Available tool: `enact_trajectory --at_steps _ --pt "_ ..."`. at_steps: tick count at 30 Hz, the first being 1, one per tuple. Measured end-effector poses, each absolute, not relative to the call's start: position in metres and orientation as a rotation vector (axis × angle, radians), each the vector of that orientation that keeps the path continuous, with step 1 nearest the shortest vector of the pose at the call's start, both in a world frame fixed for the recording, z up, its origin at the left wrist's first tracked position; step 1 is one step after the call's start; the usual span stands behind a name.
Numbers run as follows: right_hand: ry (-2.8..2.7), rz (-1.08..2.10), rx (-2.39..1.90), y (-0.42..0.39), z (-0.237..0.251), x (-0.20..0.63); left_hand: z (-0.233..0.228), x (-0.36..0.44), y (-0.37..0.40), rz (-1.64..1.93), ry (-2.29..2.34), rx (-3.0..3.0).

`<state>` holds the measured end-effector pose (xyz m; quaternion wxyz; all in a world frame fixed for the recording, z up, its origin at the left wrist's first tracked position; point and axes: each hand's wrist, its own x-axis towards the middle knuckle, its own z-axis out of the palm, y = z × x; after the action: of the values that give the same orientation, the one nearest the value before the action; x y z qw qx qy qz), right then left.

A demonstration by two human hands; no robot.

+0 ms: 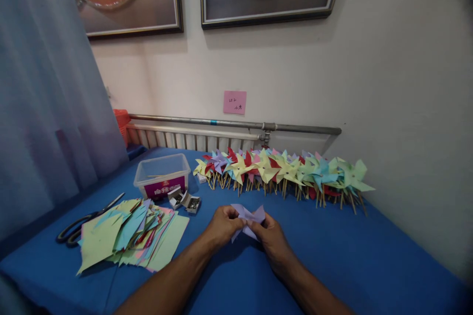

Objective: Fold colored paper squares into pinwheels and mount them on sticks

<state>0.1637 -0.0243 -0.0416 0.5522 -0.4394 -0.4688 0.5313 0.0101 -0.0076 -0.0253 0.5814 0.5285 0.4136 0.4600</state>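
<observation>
Blue table (332,251): hands fold lilac paper (248,217)

Left of you: black-handled scissors (79,226), beside fanned stack of pastel paper squares (129,234)
Behind that: clear plastic tub (161,173)
By your wall: row of finished paper pinwheels (284,170)

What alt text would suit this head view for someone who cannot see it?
Two hands, left and right, fold a lilac paper above a blue table. A row of pinwheels lines the wall behind; a paper stack, scissors and a plastic tub lie to the left.
</observation>
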Motion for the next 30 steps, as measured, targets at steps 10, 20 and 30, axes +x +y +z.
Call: enact_trajectory --at_steps 10,20,30 --pt "-1.107 1.257 -1.033 -0.034 -0.030 0.161 -0.026 0.013 -0.009 1.077 1.027 1.256" --pt "-1.031 1.325 -1.025 -0.034 -0.033 0.160 -0.024 0.012 -0.009 1.090 1.021 1.264" --pt "-0.999 1.353 -1.025 -0.036 -0.027 0.157 -0.021 0.011 -0.012 1.117 1.021 1.354"
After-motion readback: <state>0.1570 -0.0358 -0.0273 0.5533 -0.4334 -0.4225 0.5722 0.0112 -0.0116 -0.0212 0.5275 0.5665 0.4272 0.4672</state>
